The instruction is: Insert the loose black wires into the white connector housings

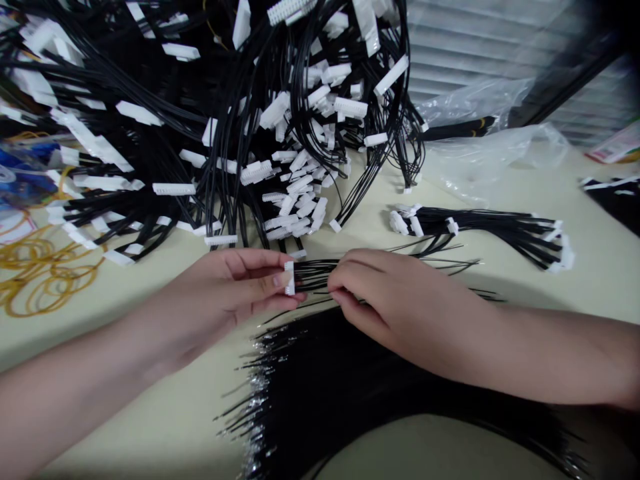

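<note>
Between thumb and fingers, my left hand (240, 287) grips a small white connector housing (289, 277). Several thin black wires (314, 275) run from its right side toward my right hand (383, 293). My right hand's fingers are pinched together at those wires, close to the housing; the fingertips partly hide what they hold. Loose wire ends stick out to the right behind that hand. Below both hands lies a thick bundle of black wires (345, 380) with shiny metal terminals (257, 380) at its left end, partly covered by my right hand and forearm.
A large heap of black wire harnesses (240, 133) with white connectors fills the back left. Another harness bundle (480, 227) lies at the right. Yellow rubber bands (45, 267) sit at the far left. A clear plastic bag (480, 160) rests behind, near a ridged grey surface (475, 47).
</note>
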`<state>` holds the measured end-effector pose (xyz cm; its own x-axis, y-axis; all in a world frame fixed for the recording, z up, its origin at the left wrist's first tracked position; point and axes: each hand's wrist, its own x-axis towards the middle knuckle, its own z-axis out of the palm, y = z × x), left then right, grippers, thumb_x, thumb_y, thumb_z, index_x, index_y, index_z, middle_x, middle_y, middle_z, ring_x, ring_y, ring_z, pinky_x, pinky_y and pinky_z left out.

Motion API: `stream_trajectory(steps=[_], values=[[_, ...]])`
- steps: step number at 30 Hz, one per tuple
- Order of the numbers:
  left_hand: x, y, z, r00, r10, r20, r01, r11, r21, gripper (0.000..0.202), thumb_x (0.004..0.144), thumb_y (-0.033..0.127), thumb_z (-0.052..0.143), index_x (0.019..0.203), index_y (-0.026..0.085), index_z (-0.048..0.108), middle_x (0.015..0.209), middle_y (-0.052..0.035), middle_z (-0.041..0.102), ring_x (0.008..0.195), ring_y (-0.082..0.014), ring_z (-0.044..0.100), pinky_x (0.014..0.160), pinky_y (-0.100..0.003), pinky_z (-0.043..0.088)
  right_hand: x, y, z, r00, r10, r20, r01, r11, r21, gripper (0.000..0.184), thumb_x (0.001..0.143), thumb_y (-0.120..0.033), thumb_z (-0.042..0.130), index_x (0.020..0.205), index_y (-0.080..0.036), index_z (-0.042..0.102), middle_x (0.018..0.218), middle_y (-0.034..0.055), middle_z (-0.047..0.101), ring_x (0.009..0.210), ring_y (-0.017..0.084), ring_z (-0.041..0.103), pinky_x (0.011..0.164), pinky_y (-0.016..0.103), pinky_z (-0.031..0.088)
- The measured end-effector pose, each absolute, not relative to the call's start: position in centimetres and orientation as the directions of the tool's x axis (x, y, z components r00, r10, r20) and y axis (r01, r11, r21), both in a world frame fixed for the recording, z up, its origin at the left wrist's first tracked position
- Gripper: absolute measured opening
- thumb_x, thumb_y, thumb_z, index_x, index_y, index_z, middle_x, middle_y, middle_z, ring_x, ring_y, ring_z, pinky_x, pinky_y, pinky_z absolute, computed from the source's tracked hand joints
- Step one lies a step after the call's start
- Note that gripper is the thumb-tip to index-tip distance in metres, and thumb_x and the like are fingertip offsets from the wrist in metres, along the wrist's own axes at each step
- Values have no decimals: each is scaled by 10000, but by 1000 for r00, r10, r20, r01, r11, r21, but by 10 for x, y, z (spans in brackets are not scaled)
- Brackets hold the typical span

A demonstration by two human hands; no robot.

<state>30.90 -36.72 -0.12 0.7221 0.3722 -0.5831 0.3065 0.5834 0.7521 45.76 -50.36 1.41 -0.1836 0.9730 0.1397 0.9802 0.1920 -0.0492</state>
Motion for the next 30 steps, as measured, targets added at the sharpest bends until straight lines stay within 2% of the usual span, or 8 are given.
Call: stream_trajectory(steps=[4,7,12,18,22,26,30], values=[[307,-366,-4,737,345,-581,334,561,757,234,666,93,697,892,105,635,868,-62,671,731,-147,669,676,-149,570,457,-502,14,-206,949,239,978,207,21,81,746,-77,559,768,-142,603,693,-3,542,638,92,454,571,228,355],[305,-367,-4,742,335,-581,367,522,770,239,695,139,679,928,132,624,919,-42,670,798,-149,668,743,-162,564,457,-500,11,-227,934,275,973,229,26,77,741,-85,563,747,-147,608,696,-2,543,655,89,456,600,213,367],[307,-367,-3,726,356,-589,389,494,778,228,685,154,674,904,138,613,880,-14,676,790,-142,668,749,-167,559,458,-497,9,-266,926,268,960,280,-17,117,742,-74,550,667,-152,596,663,-3,518,655,85,434,606,207,355],[309,-367,-4,736,341,-585,408,466,785,287,682,168,678,958,126,609,920,-41,674,819,-155,663,793,-195,556,458,-495,12,-289,926,243,950,309,-50,152,764,-77,539,635,-144,585,665,5,514,664,87,433,617,210,352],[309,-368,-4,747,329,-577,425,431,796,256,719,146,636,972,127,603,941,-36,669,821,-144,662,773,-173,554,455,-492,11,-294,921,254,951,308,-17,143,770,-77,537,659,-141,601,656,4,514,661,88,441,619,209,362],[308,-368,-5,735,345,-585,439,416,797,289,724,174,650,1004,135,591,982,-47,657,831,-157,663,778,-193,558,454,-488,9,-282,925,254,952,303,-48,140,786,-83,536,673,-124,608,664,13,525,647,83,448,614,199,384],[307,-365,-6,769,369,-522,326,477,816,226,680,146,696,897,130,636,870,-31,673,753,-125,665,717,-158,562,452,-492,13,-245,922,299,960,274,-58,184,845,-117,467,786,-93,639,759,63,555,767,132,501,699,250,431]])
